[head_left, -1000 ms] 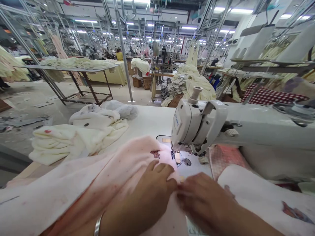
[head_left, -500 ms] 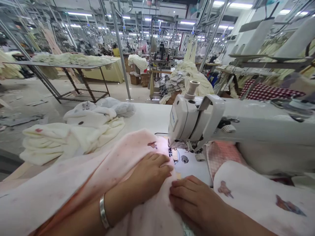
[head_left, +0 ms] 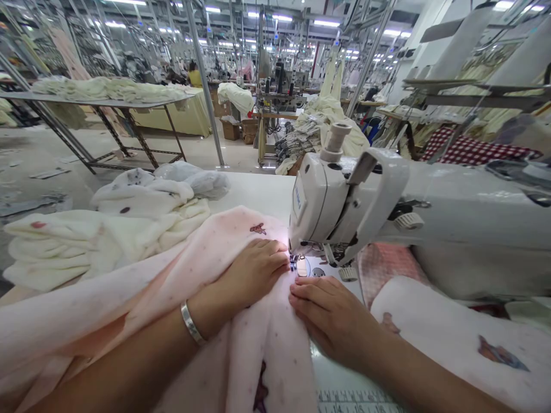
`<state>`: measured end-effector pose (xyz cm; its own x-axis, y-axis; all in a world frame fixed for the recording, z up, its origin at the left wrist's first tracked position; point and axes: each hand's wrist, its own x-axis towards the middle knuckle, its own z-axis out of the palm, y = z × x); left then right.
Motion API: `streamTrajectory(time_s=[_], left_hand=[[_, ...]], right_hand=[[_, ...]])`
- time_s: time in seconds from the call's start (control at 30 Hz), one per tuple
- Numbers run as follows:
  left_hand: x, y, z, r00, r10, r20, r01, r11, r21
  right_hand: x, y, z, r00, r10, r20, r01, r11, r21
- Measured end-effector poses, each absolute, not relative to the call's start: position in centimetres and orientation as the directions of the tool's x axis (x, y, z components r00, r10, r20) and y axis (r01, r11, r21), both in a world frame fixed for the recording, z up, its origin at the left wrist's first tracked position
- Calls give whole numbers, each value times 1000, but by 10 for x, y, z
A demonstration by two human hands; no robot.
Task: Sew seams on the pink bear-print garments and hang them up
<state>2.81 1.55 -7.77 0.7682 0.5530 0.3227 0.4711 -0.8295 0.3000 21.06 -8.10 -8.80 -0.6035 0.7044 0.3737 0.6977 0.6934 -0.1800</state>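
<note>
Pale pink plush fabric [head_left: 241, 223] with small dots and printed brown figures lies across the sewing table, its right edge under the presser foot [head_left: 293, 264] of a white sewing machine [head_left: 318, 206]. My left hand [head_left: 258, 269], with a silver bangle on the wrist, presses down on the cloth just left of the foot, fingers bent and close together. Slightly nearer and to the right, my right hand [head_left: 322, 310] holds the fabric's edge, its fingers together and the thumb hidden. A lamp brightens the cloth around the needle.
A heap of cream fabric [head_left: 103, 246] rests at the table's left. Right of my hands lie another pink printed piece [head_left: 447, 327] and checked pink cloth [head_left: 387, 267]. A ruler strip [head_left: 357, 400] shows along the near table edge. Behind stands a metal-framed table [head_left: 159, 102] with cloth.
Both hands have moved forward toward the presser foot, carrying the pink fabric along. My view has shifted a little, and the ruler strip now shows.
</note>
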Motion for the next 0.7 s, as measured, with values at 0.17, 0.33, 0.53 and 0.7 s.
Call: streamTrajectory(time_s=[0.17, 0.33, 0.53, 0.7], left_hand=[[28, 14, -72, 773, 557, 303, 477, -826, 301], [27, 13, -62, 738, 597, 314, 516, -799, 309], [28, 12, -75, 694, 637, 334, 572, -771, 281], [33, 35, -85, 733, 589, 340, 538, -808, 239]], right_hand=[[210, -84, -85, -563, 743, 362, 741, 648, -178], [207, -91, -78, -328, 904, 275, 893, 392, -222], [207, -91, -82, -395, 878, 272, 872, 451, -191], [229, -70, -89, -411, 791, 454, 878, 478, -36]])
